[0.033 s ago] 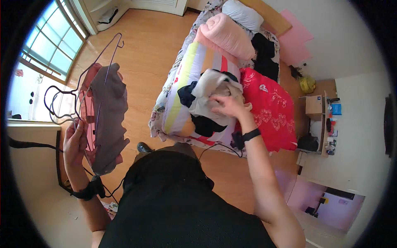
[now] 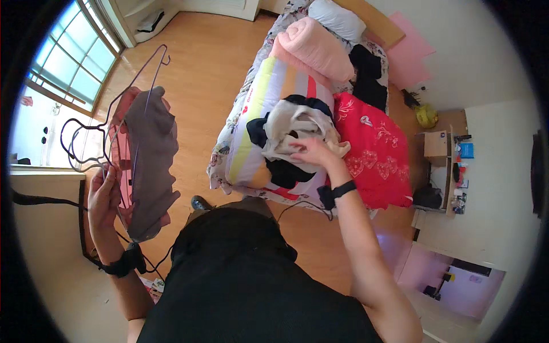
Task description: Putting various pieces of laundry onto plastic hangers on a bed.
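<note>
Several wire clothes hangers point(image 2: 106, 128) are gripped in my left hand point(image 2: 103, 197), whose fingers are closed round them. A grey and pink garment point(image 2: 150, 154) hangs beside that hand, with a hanger's wire running across it. On the bed, a crumpled off-white garment point(image 2: 286, 123) lies on top of dark clothes point(image 2: 289, 174). My right hand point(image 2: 315, 153) is over the near side of the off-white garment. Its fingers are apart, and no cloth shows clearly caught between them.
The bed point(image 2: 220, 154) carries a striped quilt point(image 2: 246, 131), a rolled pink quilt point(image 2: 320, 48), a red cloth point(image 2: 377, 154) and a white pillow point(image 2: 337, 20). A cable point(image 2: 303, 201) runs near the bed's front edge. Shelves with a cardboard box point(image 2: 436, 144) stand at the right wall.
The off-white garment's raised fold has dropped and spread into a loose heap. My right hand has shifted slightly toward me and to the right. My left hand has stayed put with the hangers.
</note>
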Demonstrator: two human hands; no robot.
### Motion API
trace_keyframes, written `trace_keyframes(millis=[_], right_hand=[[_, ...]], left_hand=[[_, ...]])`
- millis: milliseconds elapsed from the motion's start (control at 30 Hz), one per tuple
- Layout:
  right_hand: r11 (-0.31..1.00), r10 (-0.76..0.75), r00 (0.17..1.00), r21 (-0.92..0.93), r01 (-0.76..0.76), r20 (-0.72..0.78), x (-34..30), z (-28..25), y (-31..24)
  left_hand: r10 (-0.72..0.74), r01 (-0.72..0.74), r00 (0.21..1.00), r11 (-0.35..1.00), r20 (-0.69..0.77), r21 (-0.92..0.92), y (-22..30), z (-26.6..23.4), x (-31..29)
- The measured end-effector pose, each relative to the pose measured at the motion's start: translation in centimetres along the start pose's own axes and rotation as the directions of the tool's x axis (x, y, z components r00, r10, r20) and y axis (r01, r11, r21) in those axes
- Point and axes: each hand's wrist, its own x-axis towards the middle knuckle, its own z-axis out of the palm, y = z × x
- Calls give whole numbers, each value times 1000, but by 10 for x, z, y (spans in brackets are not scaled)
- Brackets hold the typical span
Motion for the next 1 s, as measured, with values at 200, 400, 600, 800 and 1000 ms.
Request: trace_keyframes(millis=[200,400,600,800,1000], right_hand=[[960,236,907,228,-162,-348,-14,52,9],[931,-41,377,-173,-321,-925,-12,35,34],[986,163,725,125,-106,-669,-15,36,23],[944,-275,628,-330,31,-728,-58,57,-26],[896,306,777,-109,-430,-550,-81,124,46]], left_hand=[[15,-16,1000,1000,16,16,2,-4,6],[-11,12,1000,998,-15,54,7,1,3],[2,-2,1000,999,4,46,8,4,-1],[-24,24,1000,999,17,21,12,12,-6],[-18,21,999,997,-46,73,12,23,-7]])
